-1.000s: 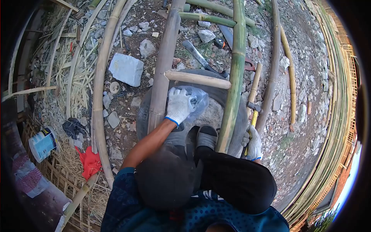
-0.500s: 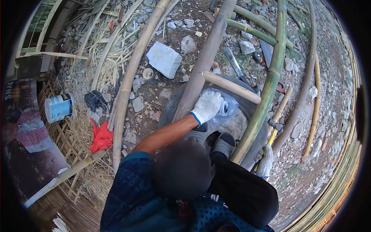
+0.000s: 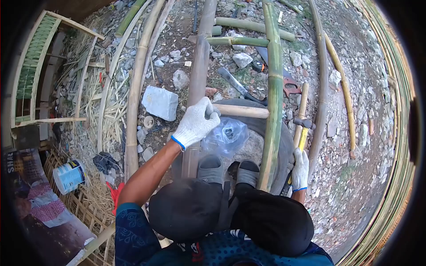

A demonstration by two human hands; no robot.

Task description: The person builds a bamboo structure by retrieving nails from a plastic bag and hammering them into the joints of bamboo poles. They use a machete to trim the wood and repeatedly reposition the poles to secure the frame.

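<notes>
My left hand [image 3: 197, 122], in a white knit glove, is over the brown bamboo pole [image 3: 202, 66], beside the end of a short bamboo rung [image 3: 244, 111]. Its thumb and fingers are pinched together, but whatever they hold is too small to make out. Just below it, a clear plastic bag [image 3: 237, 139] with small dark metal pieces inside lies on a round grey base [image 3: 282, 133]. My gloved right hand [image 3: 300, 170] grips the yellow handle of a hammer [image 3: 304, 124], head upward, to the right of the green bamboo pole [image 3: 274, 97].
A machete [image 3: 233, 83], a handsaw [image 3: 290, 85] and a tape measure [image 3: 258, 66] lie beyond the rung. On the left are a pale stone block [image 3: 160, 103], a paint bucket [image 3: 69, 176] and bamboo strips. Other poles [image 3: 321, 80] lie on the rubble at right.
My left hand has come out of the plastic bag and moved to the brown pole beside the rung's end, fingers pinched. My right hand still holds the hammer. The view has shifted.
</notes>
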